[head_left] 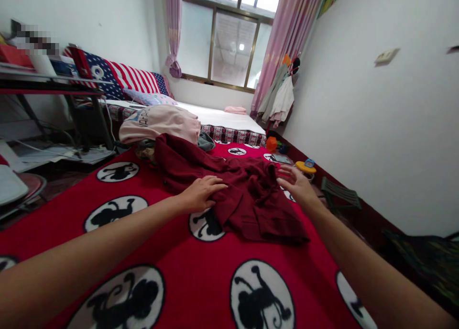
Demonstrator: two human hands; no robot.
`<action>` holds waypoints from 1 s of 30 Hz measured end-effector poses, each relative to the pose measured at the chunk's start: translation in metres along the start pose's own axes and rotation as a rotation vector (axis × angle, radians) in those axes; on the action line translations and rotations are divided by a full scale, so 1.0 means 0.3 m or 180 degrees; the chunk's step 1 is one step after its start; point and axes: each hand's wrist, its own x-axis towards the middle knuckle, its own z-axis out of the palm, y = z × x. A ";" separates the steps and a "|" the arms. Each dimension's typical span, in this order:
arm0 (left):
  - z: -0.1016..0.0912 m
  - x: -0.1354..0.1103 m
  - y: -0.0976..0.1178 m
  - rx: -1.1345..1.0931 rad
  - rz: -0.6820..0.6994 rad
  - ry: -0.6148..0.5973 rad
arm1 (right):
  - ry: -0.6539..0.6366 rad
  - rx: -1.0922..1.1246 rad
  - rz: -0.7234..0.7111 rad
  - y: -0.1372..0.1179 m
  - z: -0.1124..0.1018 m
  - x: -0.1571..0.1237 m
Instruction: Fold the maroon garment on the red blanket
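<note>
A dark red garment (229, 190) lies crumpled on a red blanket (186, 290) printed with black-and-white round figures. My left hand (201, 194) rests flat on the garment's near left edge, fingers spread. My right hand (297, 185) hovers open at the garment's right side, fingers apart, touching or just above the cloth. Neither hand holds anything.
A pink garment (161, 123) lies heaped behind the dark red one. Further back are a white bed (222, 116), a flag-pattern pillow (129, 78) and a window (229, 42). A desk (50, 82) stands at left. Toys (304, 166) and a small green stool (339, 192) sit by the right wall.
</note>
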 end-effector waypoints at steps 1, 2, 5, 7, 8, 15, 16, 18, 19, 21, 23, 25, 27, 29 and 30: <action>-0.002 0.001 0.016 0.0034 0.0030 -0.0091 | -0.0276 -0.0207 -0.0052 0.009 0.002 -0.049; -0.005 0.003 0.028 0.0006 0.0052 -0.0186 | -0.0601 -0.0420 -0.0079 0.013 0.002 -0.101; -0.016 0.014 0.037 -0.0171 0.0127 -0.0372 | -0.1677 -0.1107 -0.0275 0.003 -0.012 -0.252; -0.018 0.022 0.025 -0.0180 0.0171 -0.0441 | -0.2035 -0.1695 -0.0558 -0.002 -0.021 -0.322; -0.017 0.024 0.017 -0.0157 0.0184 -0.0461 | -0.2027 -0.2029 -0.0685 0.001 -0.022 -0.344; -0.079 -0.026 -0.034 -0.0667 0.0307 -0.0131 | -0.1418 -0.3006 -0.0676 0.048 0.001 -0.310; -0.116 -0.042 -0.037 -0.0804 0.0258 -0.0059 | -0.1347 -0.2823 -0.0700 0.034 -0.003 -0.294; -0.209 -0.077 -0.036 -0.0981 0.0075 0.0034 | -0.1119 -0.2284 -0.0853 -0.020 -0.018 -0.272; -0.260 -0.097 -0.033 -0.1016 -0.0039 0.0055 | -0.0982 -0.2021 -0.0935 -0.055 -0.027 -0.268; -0.351 -0.138 -0.018 -0.0991 -0.0263 0.0046 | -0.0861 -0.1662 -0.0979 -0.127 -0.043 -0.278; -0.405 -0.186 0.005 -0.0942 -0.0395 -0.0079 | -0.1184 -0.1566 -0.0776 -0.185 -0.054 -0.307; -0.410 -0.241 0.038 -0.0963 -0.0444 -0.0410 | -0.2023 -0.1639 -0.0437 -0.216 -0.053 -0.344; -0.374 -0.291 0.074 -0.1070 -0.0429 -0.0927 | -0.2999 -0.1747 -0.0140 -0.221 -0.037 -0.371; -0.323 -0.318 0.099 -0.1151 -0.0372 -0.1353 | -0.3317 -0.1727 -0.0073 -0.210 -0.005 -0.373; -0.300 -0.318 0.103 -0.1148 -0.0332 -0.1410 | -0.3124 -0.1678 -0.0119 -0.202 0.018 -0.363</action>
